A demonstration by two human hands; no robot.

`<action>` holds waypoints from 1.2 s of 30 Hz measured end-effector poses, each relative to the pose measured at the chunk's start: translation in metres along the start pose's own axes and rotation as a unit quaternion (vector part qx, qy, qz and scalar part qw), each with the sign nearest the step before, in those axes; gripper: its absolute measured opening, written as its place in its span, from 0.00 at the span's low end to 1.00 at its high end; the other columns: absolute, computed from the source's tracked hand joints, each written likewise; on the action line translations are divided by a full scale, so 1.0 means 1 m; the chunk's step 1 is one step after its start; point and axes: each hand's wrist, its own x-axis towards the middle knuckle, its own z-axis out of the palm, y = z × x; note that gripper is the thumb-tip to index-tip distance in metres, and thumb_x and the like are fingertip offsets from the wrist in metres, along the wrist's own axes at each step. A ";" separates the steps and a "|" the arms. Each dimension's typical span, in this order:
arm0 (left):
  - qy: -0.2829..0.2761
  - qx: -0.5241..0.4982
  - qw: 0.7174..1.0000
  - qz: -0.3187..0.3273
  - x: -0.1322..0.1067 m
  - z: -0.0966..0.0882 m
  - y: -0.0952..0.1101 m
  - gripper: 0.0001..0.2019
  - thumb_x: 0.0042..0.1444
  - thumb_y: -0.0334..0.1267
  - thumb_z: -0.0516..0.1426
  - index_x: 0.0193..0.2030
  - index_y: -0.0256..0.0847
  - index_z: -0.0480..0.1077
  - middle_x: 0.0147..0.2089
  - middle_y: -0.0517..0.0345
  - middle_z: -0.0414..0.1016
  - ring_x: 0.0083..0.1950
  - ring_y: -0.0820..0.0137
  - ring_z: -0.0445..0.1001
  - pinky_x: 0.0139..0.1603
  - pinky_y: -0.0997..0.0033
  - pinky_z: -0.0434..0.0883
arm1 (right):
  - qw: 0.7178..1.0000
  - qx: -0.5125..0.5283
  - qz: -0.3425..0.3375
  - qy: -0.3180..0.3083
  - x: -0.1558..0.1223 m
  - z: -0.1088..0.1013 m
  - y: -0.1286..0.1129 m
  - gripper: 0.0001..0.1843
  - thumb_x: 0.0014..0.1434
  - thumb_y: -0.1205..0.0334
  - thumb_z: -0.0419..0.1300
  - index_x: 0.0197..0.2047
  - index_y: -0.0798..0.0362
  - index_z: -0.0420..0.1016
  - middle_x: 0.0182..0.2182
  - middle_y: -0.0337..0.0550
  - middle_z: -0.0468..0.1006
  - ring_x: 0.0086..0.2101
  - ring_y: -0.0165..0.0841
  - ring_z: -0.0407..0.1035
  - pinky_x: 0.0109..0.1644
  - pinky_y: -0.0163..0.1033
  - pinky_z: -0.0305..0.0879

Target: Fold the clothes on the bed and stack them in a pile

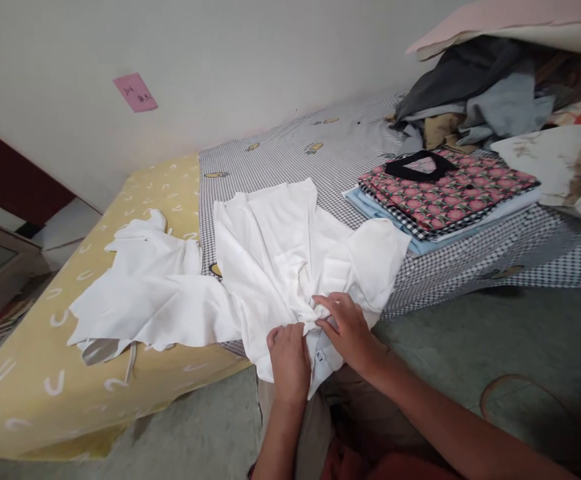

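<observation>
A white garment (pixel 290 260) lies spread over the near edge of a mattress, its lower part hanging toward me. My left hand (pixel 288 360) is closed on a bunched fold of that white cloth at the edge. Just to the right, my right hand (pixel 346 327) pinches the same bunched spot with its fingers curled. A small label shows on the cloth between the two hands. A second white garment (pixel 145 293) lies crumpled to the left on the yellow sheet (pixel 45 373).
A stack of folded clothes (pixel 440 193), pink floral on top, rests on the checked sheet (pixel 320 153). Loose grey and tan clothes (pixel 480 93) and pillows (pixel 565 167) pile up at the far right. A pink note (pixel 135 92) sticks to the wall. Grey floor lies below.
</observation>
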 end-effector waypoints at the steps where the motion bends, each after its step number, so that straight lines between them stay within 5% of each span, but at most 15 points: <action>1: 0.002 0.003 1.000 0.006 0.000 0.000 -0.001 0.14 0.63 0.25 0.49 0.44 0.42 0.73 0.37 0.57 0.80 0.41 0.64 0.76 0.55 0.57 0.64 | 0.999 -0.040 -0.024 0.009 0.000 0.000 -0.001 0.22 0.62 0.70 0.59 0.58 0.44 0.74 0.46 0.48 0.75 0.44 0.41 0.70 0.49 0.47 0.62; 7: 0.028 -0.002 0.999 0.024 -0.002 0.000 -0.002 0.13 0.64 0.27 0.50 0.44 0.43 0.74 0.35 0.59 0.79 0.40 0.64 0.75 0.55 0.59 0.63 | 0.992 -0.092 -0.081 -0.035 0.004 -0.001 0.001 0.11 0.64 0.70 0.60 0.43 0.46 0.82 0.37 0.44 0.78 0.40 0.38 0.69 0.45 0.45 0.58; 12: 0.032 -0.038 0.999 0.010 -0.001 -0.002 0.000 0.14 0.65 0.27 0.49 0.43 0.45 0.75 0.34 0.60 0.79 0.40 0.65 0.76 0.55 0.59 0.63 | 0.983 0.167 0.064 -0.041 0.011 0.000 0.007 0.08 0.62 0.63 0.60 0.36 0.46 0.83 0.36 0.43 0.80 0.40 0.39 0.72 0.45 0.45 0.65; 14: 0.029 -0.052 0.998 -0.004 -0.001 -0.002 -0.001 0.14 0.65 0.27 0.49 0.41 0.45 0.75 0.34 0.60 0.80 0.40 0.65 0.76 0.55 0.59 0.63 | 0.934 0.306 0.184 -0.006 0.016 -0.003 0.013 0.07 0.59 0.56 0.63 0.33 0.48 0.82 0.33 0.41 0.79 0.37 0.38 0.72 0.42 0.43 0.67; 18: 0.030 -0.094 0.993 -0.061 -0.003 -0.002 -0.010 0.14 0.66 0.30 0.49 0.40 0.45 0.75 0.33 0.60 0.80 0.38 0.66 0.77 0.54 0.59 0.63 | 0.771 0.483 0.394 0.129 0.027 -0.018 0.034 0.18 0.45 0.44 0.72 0.27 0.49 0.76 0.21 0.36 0.71 0.24 0.31 0.63 0.31 0.39 0.66; 20: 0.045 -0.109 0.989 -0.086 -0.005 -0.002 -0.014 0.14 0.67 0.31 0.48 0.39 0.44 0.75 0.34 0.60 0.81 0.38 0.66 0.77 0.53 0.59 0.64 | 0.745 0.501 0.423 0.124 0.025 -0.024 0.040 0.21 0.39 0.44 0.74 0.27 0.49 0.75 0.20 0.36 0.70 0.23 0.30 0.61 0.29 0.39 0.66; 22: 0.052 -0.107 0.989 -0.086 -0.007 -0.002 -0.015 0.14 0.67 0.33 0.49 0.37 0.44 0.75 0.34 0.59 0.81 0.38 0.65 0.76 0.53 0.59 0.63 | 0.782 0.460 0.410 0.095 0.018 -0.028 0.037 0.20 0.41 0.44 0.73 0.29 0.50 0.76 0.22 0.37 0.72 0.25 0.32 0.64 0.32 0.40 0.66; 24: 0.056 -0.095 0.991 -0.073 -0.008 -0.002 -0.013 0.13 0.67 0.33 0.50 0.35 0.43 0.75 0.34 0.59 0.81 0.38 0.65 0.76 0.54 0.59 0.63 | 0.857 0.363 0.351 0.103 0.011 -0.033 0.027 0.17 0.48 0.46 0.70 0.33 0.50 0.78 0.28 0.40 0.75 0.30 0.35 0.67 0.36 0.42 0.67; 26: 0.067 -0.078 0.993 -0.058 -0.008 -0.002 -0.010 0.13 0.66 0.32 0.51 0.34 0.42 0.75 0.33 0.59 0.80 0.37 0.66 0.76 0.56 0.59 0.62 | 0.926 0.238 0.249 0.154 0.010 -0.041 0.013 0.14 0.54 0.50 0.66 0.39 0.50 0.79 0.35 0.42 0.77 0.35 0.37 0.69 0.41 0.43 0.68; 29: 0.082 -0.054 0.995 -0.034 -0.006 -0.003 -0.006 0.12 0.65 0.31 0.52 0.34 0.42 0.75 0.32 0.59 0.80 0.36 0.66 0.76 0.57 0.60 0.62 | 0.970 0.090 0.074 0.212 0.021 -0.057 -0.009 0.10 0.62 0.57 0.61 0.46 0.49 0.78 0.42 0.46 0.76 0.43 0.40 0.70 0.49 0.47 0.67; 31: 0.084 -0.044 0.995 -0.017 -0.005 -0.003 -0.006 0.12 0.66 0.31 0.52 0.35 0.43 0.75 0.31 0.60 0.79 0.36 0.66 0.76 0.56 0.60 0.62 | 0.987 0.048 -0.027 0.153 0.029 -0.062 -0.018 0.09 0.65 0.63 0.59 0.47 0.47 0.77 0.41 0.45 0.77 0.46 0.39 0.71 0.52 0.48 0.66; 33: 0.083 -0.038 0.996 -0.007 -0.004 -0.003 -0.006 0.11 0.66 0.32 0.52 0.35 0.43 0.75 0.31 0.60 0.78 0.36 0.66 0.76 0.56 0.60 0.63 | 0.995 0.033 -0.092 0.025 0.031 -0.058 -0.021 0.13 0.65 0.70 0.57 0.48 0.45 0.78 0.41 0.43 0.78 0.45 0.38 0.72 0.52 0.47 0.65; 36: 0.080 -0.038 0.996 0.000 -0.005 -0.004 -0.007 0.11 0.66 0.31 0.52 0.36 0.42 0.74 0.30 0.61 0.78 0.36 0.66 0.76 0.56 0.60 0.63 | 0.990 0.010 -0.092 -0.110 0.024 -0.037 -0.014 0.19 0.61 0.76 0.57 0.50 0.46 0.78 0.45 0.45 0.79 0.47 0.39 0.73 0.50 0.46 0.65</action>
